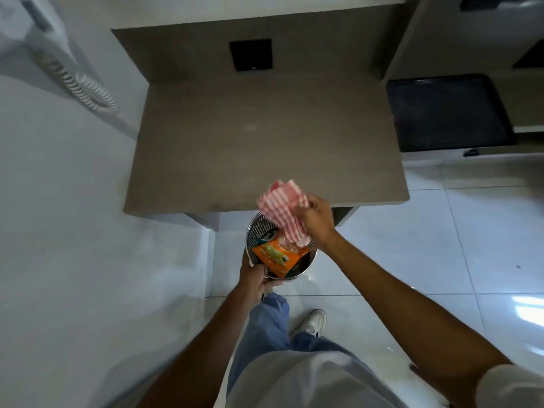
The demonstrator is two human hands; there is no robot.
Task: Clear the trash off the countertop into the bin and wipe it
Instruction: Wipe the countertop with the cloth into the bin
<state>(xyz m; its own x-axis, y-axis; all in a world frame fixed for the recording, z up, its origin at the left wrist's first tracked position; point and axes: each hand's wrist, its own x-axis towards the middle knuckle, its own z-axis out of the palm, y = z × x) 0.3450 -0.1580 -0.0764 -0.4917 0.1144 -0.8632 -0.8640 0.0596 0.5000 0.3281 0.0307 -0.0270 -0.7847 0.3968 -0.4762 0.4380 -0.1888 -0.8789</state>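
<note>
A brown countertop [265, 136] fills the middle of the head view. Just below its front edge is a round metal mesh bin [256, 228], and my left hand [255, 276] grips its near rim. Inside the bin lies an orange snack wrapper [276, 256] with other trash under it. My right hand [316, 220] holds a red-and-white checked cloth [282, 201] bunched up over the bin's far rim and the counter's front edge.
A black wall plate [251, 54] sits on the panel behind the counter. A black tray [447, 111] rests on a lower shelf to the right. A white wall phone with a coiled cord [79, 83] hangs at left. White floor tiles [441, 231] and my shoe [313, 320] lie below.
</note>
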